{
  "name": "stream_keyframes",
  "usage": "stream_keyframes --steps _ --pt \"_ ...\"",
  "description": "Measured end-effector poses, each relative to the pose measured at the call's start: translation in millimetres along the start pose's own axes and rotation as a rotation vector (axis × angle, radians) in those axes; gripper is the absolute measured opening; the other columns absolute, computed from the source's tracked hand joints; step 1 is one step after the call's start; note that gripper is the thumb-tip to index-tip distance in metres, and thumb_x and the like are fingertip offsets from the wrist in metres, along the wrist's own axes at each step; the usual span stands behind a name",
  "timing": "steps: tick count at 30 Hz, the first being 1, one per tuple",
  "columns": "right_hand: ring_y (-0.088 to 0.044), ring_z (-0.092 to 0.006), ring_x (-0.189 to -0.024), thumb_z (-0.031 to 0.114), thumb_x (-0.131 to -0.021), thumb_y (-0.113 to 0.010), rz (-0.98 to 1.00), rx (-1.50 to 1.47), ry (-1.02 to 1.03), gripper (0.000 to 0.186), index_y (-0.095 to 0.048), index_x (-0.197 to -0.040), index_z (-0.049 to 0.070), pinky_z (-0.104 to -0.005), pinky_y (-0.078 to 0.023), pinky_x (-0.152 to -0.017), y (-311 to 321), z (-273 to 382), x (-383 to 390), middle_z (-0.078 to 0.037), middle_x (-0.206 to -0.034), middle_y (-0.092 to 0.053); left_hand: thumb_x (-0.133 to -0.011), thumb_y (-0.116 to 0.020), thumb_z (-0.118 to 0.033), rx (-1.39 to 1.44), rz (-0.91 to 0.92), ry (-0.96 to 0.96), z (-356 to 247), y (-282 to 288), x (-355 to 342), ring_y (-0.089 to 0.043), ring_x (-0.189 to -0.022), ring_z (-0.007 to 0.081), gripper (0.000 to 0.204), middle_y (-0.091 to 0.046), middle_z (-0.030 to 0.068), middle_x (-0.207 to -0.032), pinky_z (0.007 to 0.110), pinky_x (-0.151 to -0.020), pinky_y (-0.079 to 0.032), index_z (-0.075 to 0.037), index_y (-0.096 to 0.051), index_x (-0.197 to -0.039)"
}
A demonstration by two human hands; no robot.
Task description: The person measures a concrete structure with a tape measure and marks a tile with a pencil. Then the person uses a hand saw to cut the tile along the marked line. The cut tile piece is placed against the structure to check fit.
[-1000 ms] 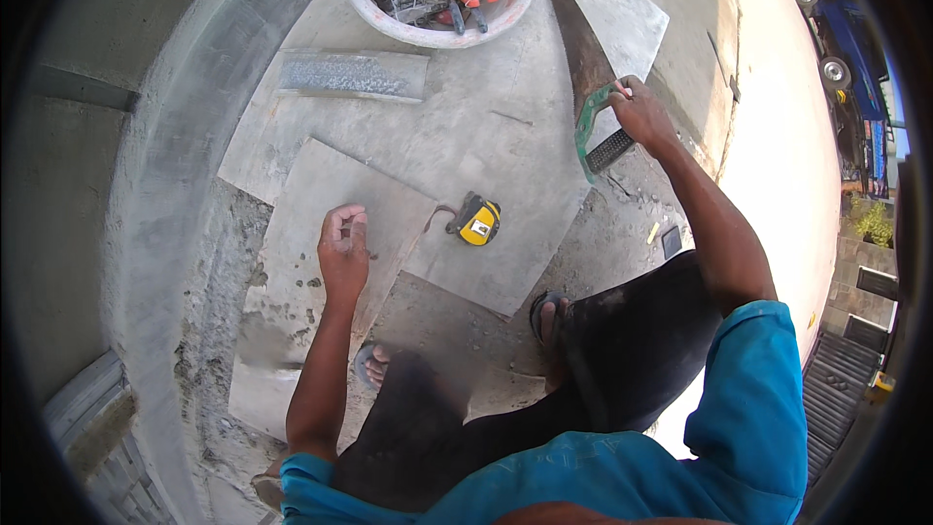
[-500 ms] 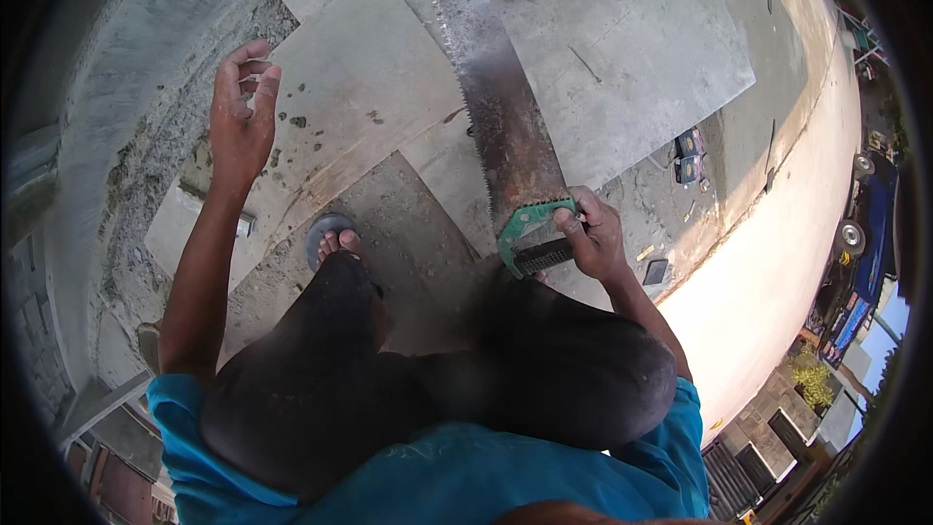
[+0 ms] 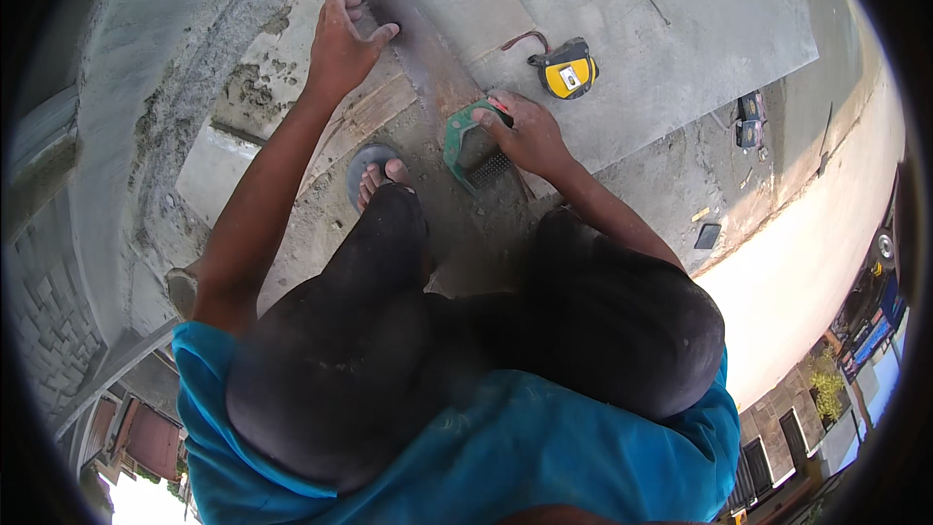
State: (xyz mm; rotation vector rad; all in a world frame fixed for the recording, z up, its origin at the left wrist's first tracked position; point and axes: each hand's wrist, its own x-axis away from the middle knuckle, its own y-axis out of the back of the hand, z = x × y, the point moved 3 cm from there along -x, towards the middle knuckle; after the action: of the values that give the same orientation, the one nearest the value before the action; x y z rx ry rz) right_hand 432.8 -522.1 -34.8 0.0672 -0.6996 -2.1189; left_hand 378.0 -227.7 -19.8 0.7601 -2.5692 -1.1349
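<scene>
My right hand (image 3: 525, 136) grips the green handle (image 3: 460, 151) of a hand saw, low between my knees. The saw's long, worn blade (image 3: 423, 53) runs away from me over cement-grey boards to the top of the view. My left hand (image 3: 345, 44) is beside the blade, fingers apart and slightly curled, thumb at its edge; whether it touches is unclear. A yellow and black tape measure (image 3: 566, 71) lies on a large grey board (image 3: 680, 19) right of the blade. A smaller, mortar-spotted board (image 3: 224, 165) is under my left forearm.
My sandalled foot (image 3: 379, 180) stands between rubble and boards. A curved concrete edge (image 3: 107, 107) runs along the left. At right lie a small dark flat object (image 3: 708, 235) and a dark package (image 3: 748, 122), with bright pavement (image 3: 777, 301) and a blue vehicle (image 3: 875, 311) beyond.
The saw has come from beside the tool bucket to lie pointing away between my knees. My left hand has moved forward toward its blade. The bucket has left the view.
</scene>
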Motion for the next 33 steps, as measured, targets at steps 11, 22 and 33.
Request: stream_keyframes --steps 11,22,33 --pt "-0.063 -0.0398 -0.104 0.013 -0.087 -0.076 -0.157 0.142 0.163 0.056 -0.057 -0.139 0.013 -0.0456 -0.056 -0.082 6 -1 7 -0.015 -0.116 -0.057 -0.079 -0.089 -0.025 -0.018 0.030 0.147 4 -2 -19 -0.066 -0.096 0.0209 0.082 -0.063 0.0121 -0.115 0.037 -0.087 -0.057 -0.004 -0.047 -0.146" --pt "-0.064 -0.0375 -0.102 0.015 -0.088 -0.075 -0.134 0.134 0.120 0.052 -0.060 -0.137 0.013 -0.0452 -0.055 -0.080 5 1 3 -0.015 -0.116 -0.058 -0.081 -0.083 -0.040 -0.315 0.083 0.123 -8 3 -19 -0.065 -0.093 0.0214 0.078 -0.063 0.0115 -0.120 0.039 -0.089 -0.055 -0.017 -0.053 -0.150" --pt "-0.064 -0.0372 -0.100 0.013 -0.087 -0.076 -0.152 0.153 0.160 0.053 -0.060 -0.137 0.011 -0.0443 -0.056 -0.079 2 -1 1 -0.016 -0.113 -0.059 -0.082 -0.082 -0.041 -0.394 0.071 0.072 -3 0 -25 -0.067 -0.092 0.0235 0.076 -0.063 0.0121 -0.117 0.039 -0.086 -0.056 -0.019 -0.055 -0.150"
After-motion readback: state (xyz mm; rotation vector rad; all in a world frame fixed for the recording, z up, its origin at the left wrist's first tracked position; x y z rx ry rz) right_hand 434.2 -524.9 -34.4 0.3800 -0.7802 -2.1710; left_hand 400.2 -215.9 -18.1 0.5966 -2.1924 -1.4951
